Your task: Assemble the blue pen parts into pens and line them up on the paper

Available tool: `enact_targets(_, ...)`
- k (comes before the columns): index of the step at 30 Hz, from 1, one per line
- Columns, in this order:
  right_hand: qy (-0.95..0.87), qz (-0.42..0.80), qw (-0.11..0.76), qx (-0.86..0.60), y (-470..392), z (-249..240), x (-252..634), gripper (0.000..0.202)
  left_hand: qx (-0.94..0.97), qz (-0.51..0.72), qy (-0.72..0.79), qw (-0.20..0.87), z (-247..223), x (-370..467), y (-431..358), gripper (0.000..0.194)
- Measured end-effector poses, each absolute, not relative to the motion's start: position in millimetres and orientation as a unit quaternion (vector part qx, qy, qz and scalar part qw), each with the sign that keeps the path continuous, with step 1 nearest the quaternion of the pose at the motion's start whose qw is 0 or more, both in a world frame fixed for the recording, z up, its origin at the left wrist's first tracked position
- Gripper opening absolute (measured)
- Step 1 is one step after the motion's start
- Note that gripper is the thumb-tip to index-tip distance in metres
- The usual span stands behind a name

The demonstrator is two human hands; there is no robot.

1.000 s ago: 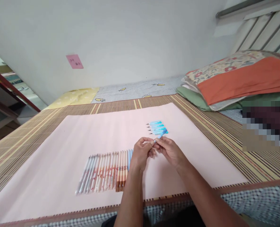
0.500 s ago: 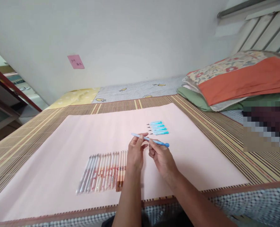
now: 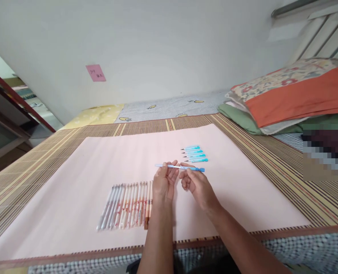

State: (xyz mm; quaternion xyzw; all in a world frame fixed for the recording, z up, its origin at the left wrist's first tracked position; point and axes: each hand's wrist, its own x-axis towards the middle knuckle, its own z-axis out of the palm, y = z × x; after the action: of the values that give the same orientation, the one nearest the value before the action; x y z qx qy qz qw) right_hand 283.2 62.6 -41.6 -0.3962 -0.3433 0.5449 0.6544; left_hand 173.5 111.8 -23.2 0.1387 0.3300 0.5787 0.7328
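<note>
Blue pen (image 3: 196,169) — left part pinched in the left hand (image 3: 161,185), right part in the right hand (image 3: 198,186).

Left grip (image 3: 161,184), right grip (image 3: 199,186) both pinching (right fingers (image 3: 185,182) curled), forearms (image 3: 159,232) bare.

No text could be read with certainty. Two short groups of dark handwriting were noted on the pink slip (image 3: 96,72) on the wall (image 3: 169,49), one placed higher and further left; the characters were too small to be deciphered. Dark markings on the brown-ended pens (image 3: 147,211) were likewise illegible.
</note>
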Motion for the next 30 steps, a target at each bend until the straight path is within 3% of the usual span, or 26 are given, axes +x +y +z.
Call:
enact_targets(14, -0.467, 0.392, 0.614, -0.501, 64, -41, 275, 0.048, 0.129, 0.568, 0.344, 0.737, -23, 181, 107, 0.016)
enact_targets(20, -0.488, 0.436, 0.598, -0.463, 63, -45, 301, 0.070, 0.076, 0.605, 0.361, 0.706, -19, 172, 114, 0.023)
enact_targets(24, -0.566, 0.276, 0.588, -0.508, 58, -35, 309, 0.050, 0.110, 0.622, 0.376, 0.678, -15, 173, 114, 0.023)
enact_targets(28, -0.660, 0.149, 0.506, -0.535, 58, -28, 305, 0.024, 0.163, 0.608, 0.383, 0.675, -15, 178, 110, 0.021)
enact_targets(30, -0.683, 0.115, 0.462, -0.553, 59, -28, 304, 0.022, 0.189, 0.601, 0.382, 0.676, -17, 179, 109, 0.026)
